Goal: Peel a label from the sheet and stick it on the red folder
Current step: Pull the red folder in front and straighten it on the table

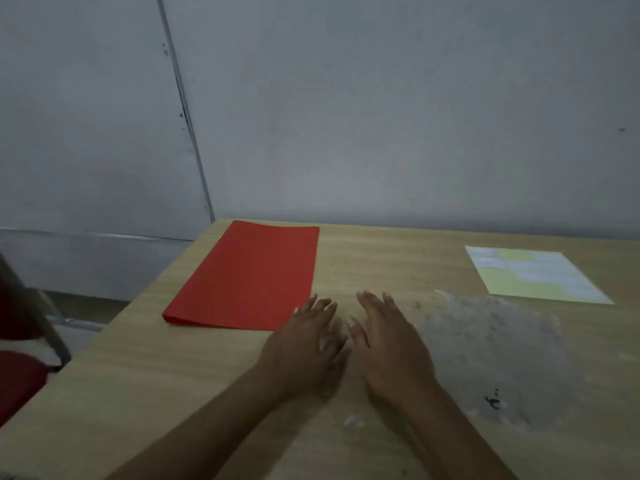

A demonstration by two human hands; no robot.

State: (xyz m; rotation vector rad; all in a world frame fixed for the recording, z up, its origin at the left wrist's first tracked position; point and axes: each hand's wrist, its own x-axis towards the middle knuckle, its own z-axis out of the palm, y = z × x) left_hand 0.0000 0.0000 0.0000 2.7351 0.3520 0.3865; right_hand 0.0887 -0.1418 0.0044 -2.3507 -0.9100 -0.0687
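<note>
The red folder (pixel 247 277) lies shut and flat on the wooden table (pixel 156 375), toward the far left corner. At the far right lies the label sheet (pixel 535 275), pale yellow with several light blue labels on it. My left hand (pixel 306 344) rests palm down on the table with fingers spread, its fingertips at the folder's near right corner. Beside it, my right hand (pixel 388 341) is also flat and spread, holding nothing. The two hands are well left of the sheet.
A worn, whitish scuffed patch (pixel 491 351) covers the table between my right hand and the sheet. A grey wall (pixel 381 116) stands right behind the table. A red chair seat (pixel 17 379) with a metal frame is at the left, beyond the table's left edge.
</note>
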